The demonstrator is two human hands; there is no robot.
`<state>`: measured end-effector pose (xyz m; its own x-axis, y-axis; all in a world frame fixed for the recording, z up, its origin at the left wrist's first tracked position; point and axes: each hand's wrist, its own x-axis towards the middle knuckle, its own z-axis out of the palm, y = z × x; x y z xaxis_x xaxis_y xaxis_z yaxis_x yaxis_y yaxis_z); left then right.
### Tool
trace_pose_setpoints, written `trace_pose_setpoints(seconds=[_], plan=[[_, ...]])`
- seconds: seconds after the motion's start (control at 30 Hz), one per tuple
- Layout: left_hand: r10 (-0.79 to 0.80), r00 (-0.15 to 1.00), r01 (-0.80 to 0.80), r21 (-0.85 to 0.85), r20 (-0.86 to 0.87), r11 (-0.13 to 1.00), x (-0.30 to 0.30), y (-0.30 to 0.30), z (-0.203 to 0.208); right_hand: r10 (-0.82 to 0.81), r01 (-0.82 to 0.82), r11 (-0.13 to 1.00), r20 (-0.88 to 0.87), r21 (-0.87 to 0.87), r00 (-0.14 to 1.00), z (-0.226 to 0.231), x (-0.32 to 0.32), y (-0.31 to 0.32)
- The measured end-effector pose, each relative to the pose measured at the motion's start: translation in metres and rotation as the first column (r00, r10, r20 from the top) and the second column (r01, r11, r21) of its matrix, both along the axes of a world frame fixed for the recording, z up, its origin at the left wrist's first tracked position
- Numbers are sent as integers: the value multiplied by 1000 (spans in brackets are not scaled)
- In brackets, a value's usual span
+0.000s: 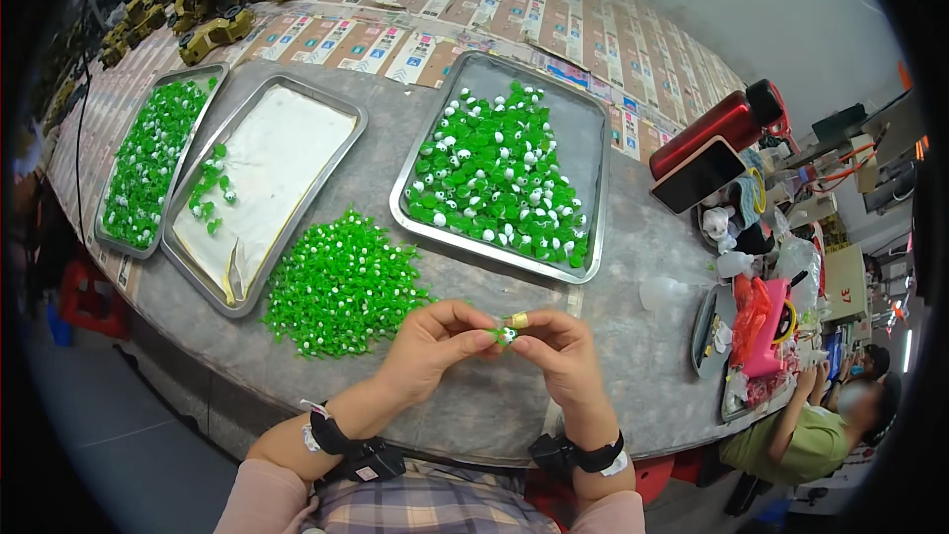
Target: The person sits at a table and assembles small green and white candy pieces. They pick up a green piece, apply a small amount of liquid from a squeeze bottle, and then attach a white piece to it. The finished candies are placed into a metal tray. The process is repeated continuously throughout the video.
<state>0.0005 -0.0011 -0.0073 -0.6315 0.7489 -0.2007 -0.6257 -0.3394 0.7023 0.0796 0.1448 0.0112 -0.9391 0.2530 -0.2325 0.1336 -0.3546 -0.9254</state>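
Note:
Between the fingertips of both hands is a small green plastic piece with a white panda-like head [507, 335]. My left hand [445, 341] pinches it from the left, thumb against forefinger. From the other side my right hand [556, 344] pinches it too; yellow tape wraps one of its fingers. To the left of my hands lies a loose heap of small green parts with white bits [341, 282]. Beyond my hands, a large metal tray [596, 178] holds many green pieces with white heads.
At left stand a metal tray lined with white [287, 138], holding a few green pieces, and a narrow full tray [158, 163]. A red bottle [697, 133], a phone [698, 175] and a pink tape dispenser [766, 331] are at right. Yellow toy vehicles [213, 35] pile up far left. Another person [806, 445] sits at right.

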Motion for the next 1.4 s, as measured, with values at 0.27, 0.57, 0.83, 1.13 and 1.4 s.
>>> trace_pose_setpoints(seconds=[0.27,0.57,0.83,1.13,1.4], plan=[[8,1000,-7,-29,18,1000,0,1,-1,-113,120,988,-82,93,990,12,5,-1],[3,999,-6,-71,-45,997,2,1,-1,-47,58,975,-57,214,997,8,3,-3],[-42,698,-225,-274,-715,935,5,-1,6,28,-31,999,69,42,997,12,5,3],[-116,446,-332,-285,-887,899,4,0,7,57,-63,996,88,67,995,-1,10,5],[429,898,-426,44,-103,903,-40,-25,-6,-130,127,713,-48,689,990,4,0,18]])
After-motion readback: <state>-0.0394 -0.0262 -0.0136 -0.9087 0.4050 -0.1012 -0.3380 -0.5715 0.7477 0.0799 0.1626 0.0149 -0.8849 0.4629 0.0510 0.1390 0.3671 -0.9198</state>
